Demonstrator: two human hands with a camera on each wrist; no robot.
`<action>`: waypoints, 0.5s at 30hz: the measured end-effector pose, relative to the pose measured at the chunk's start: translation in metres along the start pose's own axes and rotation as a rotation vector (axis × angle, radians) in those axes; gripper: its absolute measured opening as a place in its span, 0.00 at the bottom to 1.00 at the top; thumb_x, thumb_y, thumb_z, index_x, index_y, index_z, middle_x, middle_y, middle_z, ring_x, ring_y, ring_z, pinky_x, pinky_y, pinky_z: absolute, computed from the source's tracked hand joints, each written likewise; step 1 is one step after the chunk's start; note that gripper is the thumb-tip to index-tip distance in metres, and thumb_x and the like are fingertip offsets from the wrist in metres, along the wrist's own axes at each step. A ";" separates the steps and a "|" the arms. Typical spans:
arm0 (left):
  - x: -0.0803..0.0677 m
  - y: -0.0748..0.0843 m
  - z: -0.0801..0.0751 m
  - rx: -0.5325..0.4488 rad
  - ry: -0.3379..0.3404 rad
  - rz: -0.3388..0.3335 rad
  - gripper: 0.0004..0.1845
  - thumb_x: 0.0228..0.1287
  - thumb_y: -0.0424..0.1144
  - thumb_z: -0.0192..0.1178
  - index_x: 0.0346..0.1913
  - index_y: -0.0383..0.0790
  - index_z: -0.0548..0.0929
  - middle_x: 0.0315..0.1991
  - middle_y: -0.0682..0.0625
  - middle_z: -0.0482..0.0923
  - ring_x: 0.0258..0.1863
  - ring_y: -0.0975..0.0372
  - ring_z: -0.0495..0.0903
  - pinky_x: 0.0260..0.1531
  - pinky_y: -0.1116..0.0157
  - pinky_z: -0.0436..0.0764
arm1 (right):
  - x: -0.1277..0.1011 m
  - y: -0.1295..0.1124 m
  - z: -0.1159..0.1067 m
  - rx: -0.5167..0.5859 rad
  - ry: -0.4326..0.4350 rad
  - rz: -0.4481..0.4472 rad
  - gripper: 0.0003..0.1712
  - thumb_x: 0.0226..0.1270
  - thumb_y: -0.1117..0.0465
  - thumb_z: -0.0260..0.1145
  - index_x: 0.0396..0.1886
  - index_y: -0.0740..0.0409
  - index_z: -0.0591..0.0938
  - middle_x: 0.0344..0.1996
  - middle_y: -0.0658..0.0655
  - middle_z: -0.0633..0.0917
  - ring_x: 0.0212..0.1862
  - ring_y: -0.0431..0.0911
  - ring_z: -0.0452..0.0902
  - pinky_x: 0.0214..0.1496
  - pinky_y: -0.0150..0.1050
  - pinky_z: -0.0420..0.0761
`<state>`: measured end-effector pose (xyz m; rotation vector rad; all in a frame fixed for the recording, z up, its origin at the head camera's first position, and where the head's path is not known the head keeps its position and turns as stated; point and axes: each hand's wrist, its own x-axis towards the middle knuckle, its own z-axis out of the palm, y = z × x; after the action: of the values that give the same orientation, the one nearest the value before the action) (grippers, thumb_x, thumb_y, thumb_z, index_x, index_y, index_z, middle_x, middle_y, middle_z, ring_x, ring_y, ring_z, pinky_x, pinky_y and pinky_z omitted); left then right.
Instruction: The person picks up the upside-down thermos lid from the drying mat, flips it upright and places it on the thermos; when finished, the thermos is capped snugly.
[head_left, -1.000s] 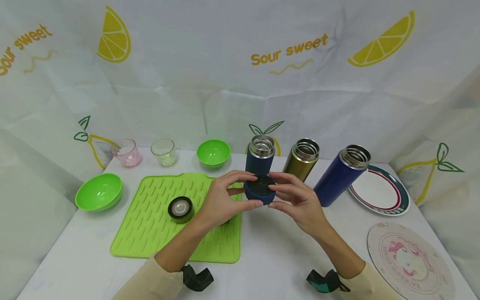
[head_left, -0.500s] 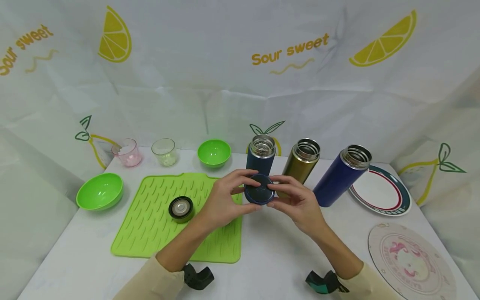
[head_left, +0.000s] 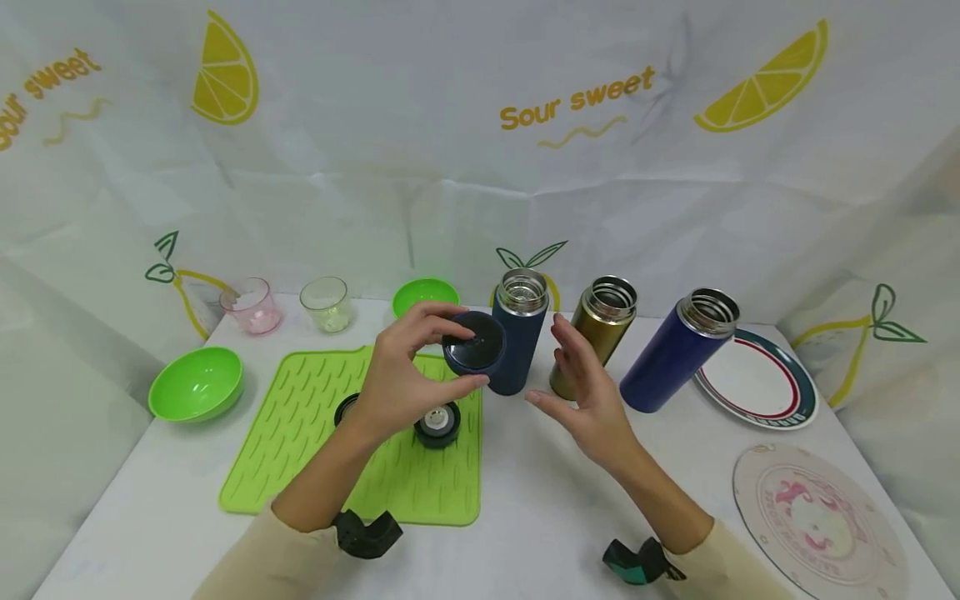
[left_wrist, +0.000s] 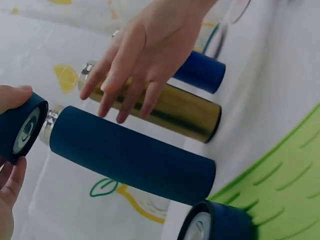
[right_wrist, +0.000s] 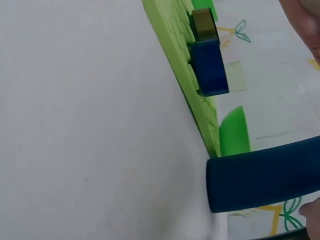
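In the head view my left hand (head_left: 397, 379) pinches a dark blue bottle lid (head_left: 474, 343) by its rim, raised over the mat's right side. The left wrist view shows the metallic inner face of that lid (left_wrist: 27, 130). My right hand (head_left: 588, 404) is off the lid, with fingers extended in front of the gold flask (head_left: 603, 329). Between the hands stands a dark teal flask (head_left: 517, 350), its steel mouth uncovered. A blue flask (head_left: 671, 358) stands uncovered at the right. On the green mat (head_left: 285, 450) lie a blue lid (head_left: 437, 425) and a gold lid (right_wrist: 204, 25), the latter mostly behind my left hand.
Two green bowls (head_left: 197, 385) and two glass cups (head_left: 327, 304) stand left and at the back. A rimmed plate (head_left: 761, 379) sits beyond the blue flask, and a round pink-patterned mat (head_left: 821, 517) lies at the right. A fabric curtain (head_left: 420, 125) backs the table.
The lid was held in both hands before the teal flask. My right hand has let go and spread its fingers; my left hand has carried the lid leftward, revealing the blue lid on the mat.
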<state>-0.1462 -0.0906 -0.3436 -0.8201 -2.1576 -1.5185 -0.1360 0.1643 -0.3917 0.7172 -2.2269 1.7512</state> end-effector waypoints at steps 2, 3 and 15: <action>-0.002 -0.001 -0.002 0.004 0.015 -0.012 0.22 0.43 0.30 0.82 0.45 0.38 0.86 0.57 0.44 0.80 0.58 0.54 0.81 0.55 0.65 0.86 | 0.004 0.003 0.006 0.006 -0.009 0.085 0.59 0.61 0.73 0.73 0.84 0.49 0.48 0.84 0.52 0.51 0.85 0.48 0.47 0.82 0.39 0.57; -0.003 -0.003 -0.003 0.000 0.020 -0.020 0.22 0.43 0.30 0.82 0.45 0.38 0.86 0.57 0.43 0.79 0.57 0.54 0.81 0.55 0.66 0.86 | 0.006 0.005 0.010 0.018 -0.012 0.121 0.61 0.62 0.72 0.73 0.84 0.47 0.44 0.84 0.52 0.48 0.85 0.50 0.44 0.83 0.43 0.54; -0.011 -0.029 -0.009 -0.012 0.087 -0.173 0.22 0.45 0.29 0.81 0.46 0.37 0.85 0.59 0.44 0.78 0.61 0.55 0.79 0.56 0.73 0.80 | 0.032 0.037 0.036 0.109 0.093 0.398 0.57 0.67 0.64 0.72 0.83 0.43 0.44 0.81 0.61 0.54 0.84 0.57 0.47 0.85 0.60 0.51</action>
<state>-0.1565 -0.1093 -0.3678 -0.5727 -2.2054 -1.6191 -0.1774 0.1289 -0.4176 0.2103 -2.3439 2.0474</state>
